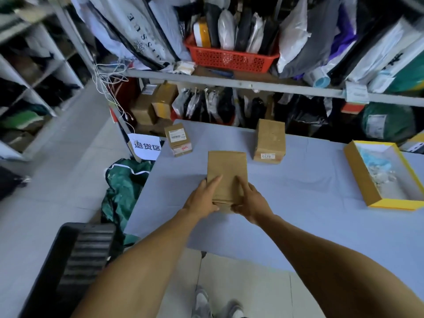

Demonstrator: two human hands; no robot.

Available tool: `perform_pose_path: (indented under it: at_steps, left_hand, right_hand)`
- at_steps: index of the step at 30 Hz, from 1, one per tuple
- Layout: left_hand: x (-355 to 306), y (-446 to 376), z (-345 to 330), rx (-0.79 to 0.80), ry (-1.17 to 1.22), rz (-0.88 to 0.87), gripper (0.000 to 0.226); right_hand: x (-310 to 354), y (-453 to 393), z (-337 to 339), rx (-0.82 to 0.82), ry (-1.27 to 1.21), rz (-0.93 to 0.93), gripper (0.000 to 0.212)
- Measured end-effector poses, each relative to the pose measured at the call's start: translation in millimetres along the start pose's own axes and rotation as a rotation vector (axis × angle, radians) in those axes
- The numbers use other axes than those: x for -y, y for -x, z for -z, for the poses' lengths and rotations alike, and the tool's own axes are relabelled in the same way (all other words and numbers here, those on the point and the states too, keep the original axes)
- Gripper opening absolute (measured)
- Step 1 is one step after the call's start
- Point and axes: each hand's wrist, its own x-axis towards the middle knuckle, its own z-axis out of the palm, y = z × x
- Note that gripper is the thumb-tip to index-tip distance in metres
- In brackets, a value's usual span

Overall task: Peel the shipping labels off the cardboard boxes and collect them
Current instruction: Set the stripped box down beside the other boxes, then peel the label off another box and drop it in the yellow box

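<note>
A plain brown cardboard box (226, 171) lies in the middle of the grey table (298, 203); its upper face shows no label. My left hand (203, 198) grips its near left side and my right hand (250, 199) grips its near right side, thumbs on top. Further back stand two more boxes: a small one (177, 139) at the left with a white shipping label on top and a red-printed sticker on its side, and a taller one (269, 138) with a small sticker reading 0275 low on its front.
A yellow-edged open box (358, 177) holding peeled paper scraps sits at the table's right. Shelves packed with parcels and a red basket (231, 58) rise behind. A green sack (124, 187) and a black crate (75, 260) stand on the floor at the left.
</note>
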Motion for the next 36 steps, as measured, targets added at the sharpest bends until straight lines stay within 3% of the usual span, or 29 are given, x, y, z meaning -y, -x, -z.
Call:
perform_pose_path:
  at_steps: [4,12,18,27,32,36]
  left_hand:
    - [11.4,-33.7,37.5,-0.073,-0.064,-0.043,0.091]
    - [-2.5,-106.0,64.5,-0.13,-0.246,-0.034,0.082]
    - [-2.1,-182.8,65.1,-0.087,-0.172,0.027,0.076]
    - [26.1,-269.7,49.3,-0.05,-0.072,-0.046,0.067]
    - [48.2,-270.3,63.9,-0.153,-0.188,-0.183,0.063]
    - [102.2,-256.5,94.6,-0.348,-0.206,0.065,0.085]
  right_hand:
    - [31.2,-28.8,6.2,-0.125,-0.022,0.005,0.084]
    - [26.7,-108.8,29.0,-0.17,-0.01,-0.009,0.066]
    - [16.0,-187.6,51.1,-0.157,0.042,0.0,0.061]
    - [-3.9,-273.6,52.8,-0.17,0.156,-0.089,0.064]
    - [33.5,-282.9,52.7,-0.244,0.408,0.052,0.068]
    - [91.6,-307.8,24.3,-0.03,0.403,0.242,0.064]
